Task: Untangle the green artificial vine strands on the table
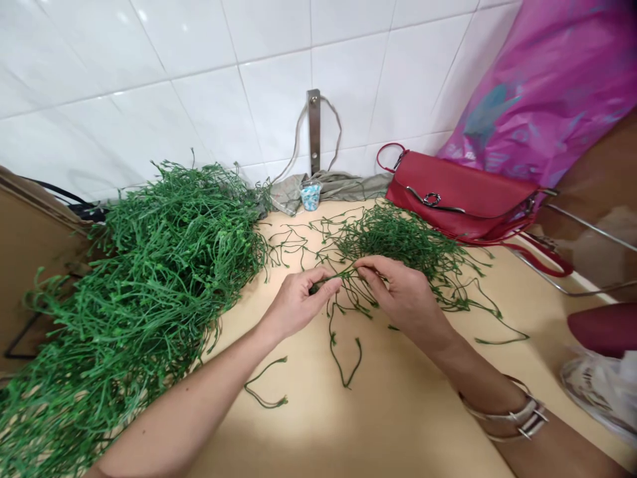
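Note:
My left hand point(298, 299) pinches one end of a few thin green cords point(345, 273) between thumb and fingers. Opposite it, my right hand point(405, 292) grips the same cords with thumb and forefinger, so they span the short gap between my hands. Their exact number is unclear. A tall heap of lighter green strands point(184, 259) with small tufted tips lies left of my hands. Just beyond my right hand is a smaller, darker pile of cords point(393, 232). Loose cords point(344, 375) lie on the tabletop point(318, 431) below my hands.
A red handbag point(462, 192) rests at the back right, before a large pink plastic bag point(562, 86). Near the tiled wall point(273, 93) stand a small clear cup point(311, 196) with blue-and-white contents and a grey cloth point(353, 186). A cardboard box point(40, 245) borders the left.

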The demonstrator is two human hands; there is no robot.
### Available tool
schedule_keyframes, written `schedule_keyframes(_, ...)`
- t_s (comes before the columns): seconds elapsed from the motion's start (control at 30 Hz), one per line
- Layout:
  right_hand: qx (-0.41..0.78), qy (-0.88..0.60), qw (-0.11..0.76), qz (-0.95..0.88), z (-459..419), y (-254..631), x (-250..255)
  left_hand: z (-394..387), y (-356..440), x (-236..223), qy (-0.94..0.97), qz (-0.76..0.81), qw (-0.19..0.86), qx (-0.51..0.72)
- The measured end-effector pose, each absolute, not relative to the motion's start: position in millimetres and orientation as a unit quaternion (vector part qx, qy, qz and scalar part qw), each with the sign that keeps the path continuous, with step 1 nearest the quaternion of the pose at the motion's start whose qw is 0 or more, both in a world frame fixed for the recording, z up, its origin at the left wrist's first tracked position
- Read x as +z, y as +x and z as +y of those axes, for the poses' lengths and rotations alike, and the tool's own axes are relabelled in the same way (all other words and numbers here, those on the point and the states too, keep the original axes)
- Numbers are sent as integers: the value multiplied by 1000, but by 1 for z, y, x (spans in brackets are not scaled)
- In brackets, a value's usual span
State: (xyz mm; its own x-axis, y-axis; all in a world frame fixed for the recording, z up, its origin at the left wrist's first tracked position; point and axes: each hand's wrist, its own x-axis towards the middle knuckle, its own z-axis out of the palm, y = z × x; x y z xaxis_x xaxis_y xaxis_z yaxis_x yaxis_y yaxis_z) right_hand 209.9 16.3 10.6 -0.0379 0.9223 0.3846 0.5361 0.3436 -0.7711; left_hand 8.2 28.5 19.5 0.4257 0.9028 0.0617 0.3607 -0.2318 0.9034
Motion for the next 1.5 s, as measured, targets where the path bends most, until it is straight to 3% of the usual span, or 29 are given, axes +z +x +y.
schedule_keyframes(0.23, 261, -582, 473, -608, 24, 216, 9, 20, 19, 27, 714, 429, 443, 330)
schedule_keyframes(0.4, 123, -636, 514, -562, 36, 259, 9, 13, 14, 29, 680, 435, 467, 360)
schedule_keyframes(0.53, 60, -578, 525, -622, 39, 259, 18, 17, 19, 21, 645, 432, 504, 377)
schedule_keyframes(0.6, 114, -567, 503, -642, 36, 245, 24, 18, 21, 19, 647, 435, 501, 378)
schedule_keyframes(0.77, 419, -516, 411, -624, 26, 215, 36, 18, 22, 22, 667, 442, 480, 359)
schedule_keyframes(0.93, 498, -478, 435, -579, 27, 207, 31, 21, 18, 23, 708, 439, 420, 360)
schedule_keyframes(1.03, 458, -495, 420, -608, 28, 208, 22, 26, 15, 20, 728, 448, 344, 388)
schedule_keyframes(1.17, 212, -552, 442, -675, 29, 216, 9, 32, 11, 16, 734, 451, 320, 393)
schedule_keyframes(1.23, 150, -540, 436, -705, 31, 222, 5, 34, 9, 16, 716, 478, 337, 381)
schedule_keyframes(1.4, 180, -526, 399, -729, 27, 223, 9, 36, 5, 19, 686, 501, 363, 383)
schedule_keyframes(1.5, 255, -523, 381, -719, 23, 215, 19, 34, 7, 20, 698, 488, 353, 387)
